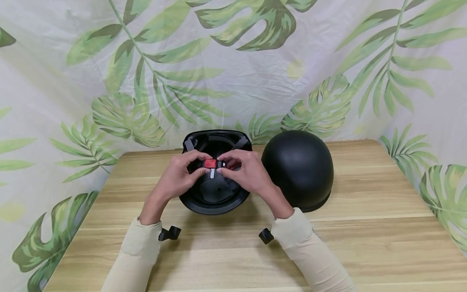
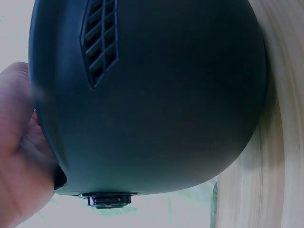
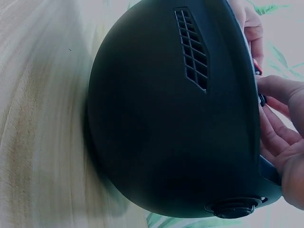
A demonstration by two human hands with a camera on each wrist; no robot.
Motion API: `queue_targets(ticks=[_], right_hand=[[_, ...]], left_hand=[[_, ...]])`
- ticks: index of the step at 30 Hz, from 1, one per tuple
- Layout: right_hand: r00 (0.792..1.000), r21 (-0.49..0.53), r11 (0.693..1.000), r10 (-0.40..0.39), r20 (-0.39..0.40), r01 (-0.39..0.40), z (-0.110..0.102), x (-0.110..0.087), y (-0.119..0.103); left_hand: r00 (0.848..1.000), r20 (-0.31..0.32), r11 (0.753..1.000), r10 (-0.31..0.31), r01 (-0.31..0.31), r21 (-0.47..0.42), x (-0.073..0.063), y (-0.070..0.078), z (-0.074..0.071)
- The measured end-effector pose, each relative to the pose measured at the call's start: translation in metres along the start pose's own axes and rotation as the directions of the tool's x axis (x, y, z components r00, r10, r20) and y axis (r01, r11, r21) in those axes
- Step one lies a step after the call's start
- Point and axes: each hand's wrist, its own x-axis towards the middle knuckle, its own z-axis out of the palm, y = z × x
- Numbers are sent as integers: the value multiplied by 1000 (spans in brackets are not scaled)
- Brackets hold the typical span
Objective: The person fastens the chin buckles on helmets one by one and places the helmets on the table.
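Note:
A black helmet (image 1: 215, 209) lies upside down on the table, its padded inside facing up. Over its opening, my left hand (image 1: 178, 175) pinches the red part (image 1: 210, 163) of a chin strap buckle between thumb and fingers. Close beside it, my right hand (image 1: 249, 172) pinches the black part (image 1: 220, 164) of the buckle; the two parts meet end to end in the head view. A short pale strip (image 1: 212, 173) hangs below the red part. The left wrist view shows the helmet's shell (image 2: 166, 109) hiding the left fingertips. In the right wrist view, the buckle (image 3: 258, 70) peeks past the rim.
A second black helmet (image 1: 297, 170), dome up, stands on the wooden table (image 1: 372, 243) just right of the first. Behind the table hangs a leaf-print cloth (image 1: 251, 93). Small black camera mounts (image 1: 170, 233) stick out at both sleeve cuffs.

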Motion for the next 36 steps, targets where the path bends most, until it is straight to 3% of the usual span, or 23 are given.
queue_targets(ticks=[13, 20, 29, 36], right_hand=[[993, -97, 991, 103, 61, -97, 0, 1, -1], [994, -170, 984, 75, 77, -61, 2, 1, 0], [990, -327, 940, 125, 69, -96, 5, 1, 4], [989, -405, 910, 131, 69, -92, 7, 2, 7]], left_hand=[[1000, 23, 992, 12, -14, 127, 2, 2, 1], [998, 59, 977, 28, -40, 209, 1, 1, -1], [995, 39, 935, 89, -97, 341, 0, -2, 0], [995, 46, 915, 85, -97, 391, 1, -7, 1]])
